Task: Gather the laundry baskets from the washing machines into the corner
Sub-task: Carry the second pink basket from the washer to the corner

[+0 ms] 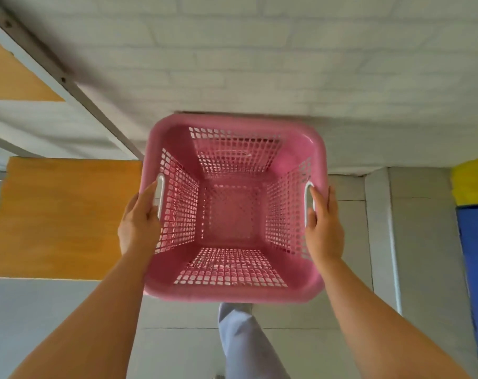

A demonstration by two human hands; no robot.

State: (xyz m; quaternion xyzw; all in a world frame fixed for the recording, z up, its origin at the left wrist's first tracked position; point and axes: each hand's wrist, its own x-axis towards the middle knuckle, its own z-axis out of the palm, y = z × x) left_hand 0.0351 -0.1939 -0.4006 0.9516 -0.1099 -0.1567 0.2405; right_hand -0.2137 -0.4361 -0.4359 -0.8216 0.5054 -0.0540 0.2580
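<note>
A pink plastic laundry basket point(233, 294) with perforated walls and white side handles hangs in the middle of the head view, above a pale tiled floor. Nothing lies inside it. My left hand point(139, 222) grips its left white handle and my right hand point(324, 225) grips its right one. The basket's far rim is close to a white brick wall point(259, 64).
An orange-topped shelf or bench point(60, 214) on a white metal frame stands at the left. A yellow and blue object point(475, 242) sits at the right edge. My trouser leg point(243, 343) shows below the basket on the tiled floor point(352, 269).
</note>
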